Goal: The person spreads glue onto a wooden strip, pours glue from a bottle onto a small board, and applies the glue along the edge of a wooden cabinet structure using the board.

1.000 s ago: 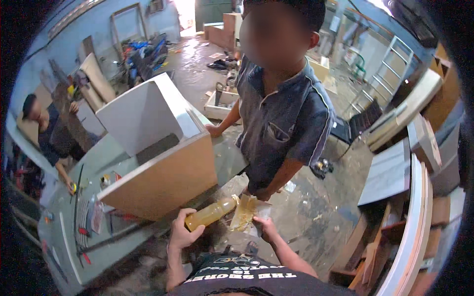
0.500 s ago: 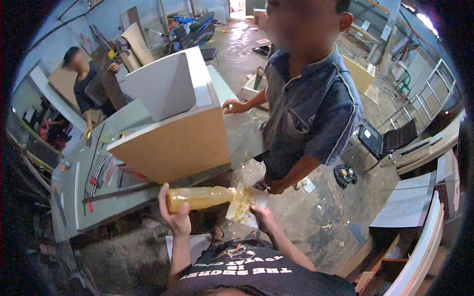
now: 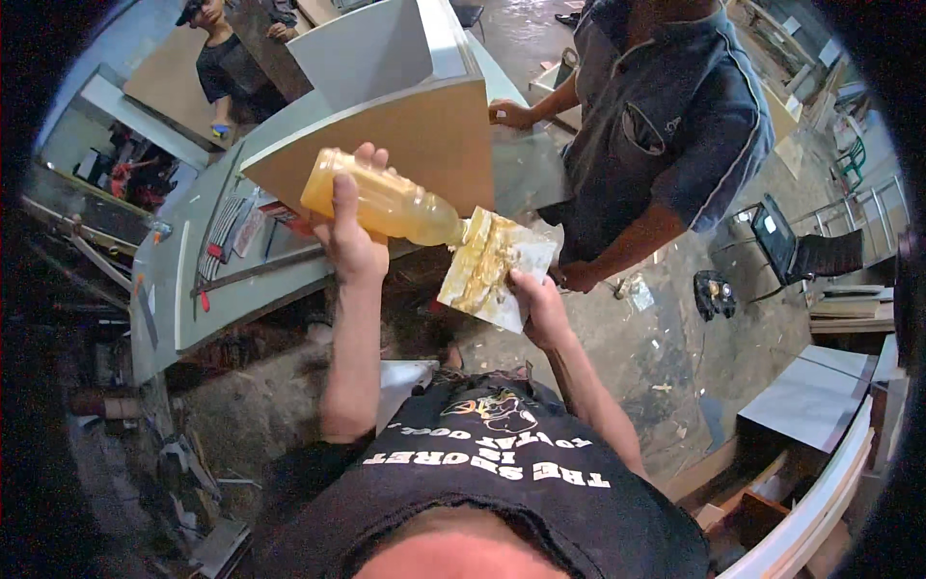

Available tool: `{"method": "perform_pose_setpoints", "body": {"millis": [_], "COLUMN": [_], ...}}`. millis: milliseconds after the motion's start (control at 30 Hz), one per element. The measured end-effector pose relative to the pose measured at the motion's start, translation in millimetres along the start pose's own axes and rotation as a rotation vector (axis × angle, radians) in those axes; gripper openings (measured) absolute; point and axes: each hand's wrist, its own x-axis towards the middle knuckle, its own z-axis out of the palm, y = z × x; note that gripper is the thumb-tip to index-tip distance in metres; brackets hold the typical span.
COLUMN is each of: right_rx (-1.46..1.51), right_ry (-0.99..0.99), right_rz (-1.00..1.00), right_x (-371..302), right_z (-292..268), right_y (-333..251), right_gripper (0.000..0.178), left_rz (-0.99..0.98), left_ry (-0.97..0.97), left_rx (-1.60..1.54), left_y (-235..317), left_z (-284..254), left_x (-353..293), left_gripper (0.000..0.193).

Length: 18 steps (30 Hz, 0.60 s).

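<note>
My left hand (image 3: pixel 355 232) is wrapped round a clear plastic bottle (image 3: pixel 410 210) of thick yellow liquid. The bottle is tilted, its base up at the left and its neck down to the right. That mouth meets the edge of a small flat white piece (image 3: pixel 482 301), which is smeared with yellow, glue-like paste (image 3: pixel 473 261). My right hand (image 3: pixel 540 307) grips the white piece by its right side, thumb on top. Beyond the bottle, a box-shaped panel assembly (image 3: pixel 415 130), brown in front and white inside, stands on a table.
The pale green table (image 3: pixel 169 309) carries tools and strips. At the right, a co-worker in a dark shirt (image 3: pixel 656 125) rests a hand on the table by the box. Another person (image 3: pixel 231 68) holds a board at the far left. White boards (image 3: pixel 805 396) lie at the right.
My left hand has raised the bottle's base, tipping it more steeply toward the white piece. My right hand still holds that piece. The view has tilted downward.
</note>
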Motion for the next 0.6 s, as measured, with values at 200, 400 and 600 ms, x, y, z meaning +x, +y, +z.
{"method": "perform_pose_setpoints", "body": {"millis": [200,400,600], "right_rx": [0.159,0.171,0.144], "right_ry": [0.055,0.078,0.071], "right_rz": [-0.068,-0.098,-0.119], "right_x": [-15.5,-18.3,-19.4], "right_z": [10.2,7.0,12.1], "right_y": [-4.4,1.5,-0.5], "right_gripper": [0.038,0.038,0.037], "left_rz": [0.085,0.093,0.009], "left_ry": [-0.068,-0.092,-0.127], "left_rx": [0.082,0.115,0.037], "left_y": [6.6,6.4,5.8], "left_z": [39.1,56.5,56.5], "left_x": [4.7,-3.0,5.1], "left_gripper": [0.047,0.043,0.043]}}
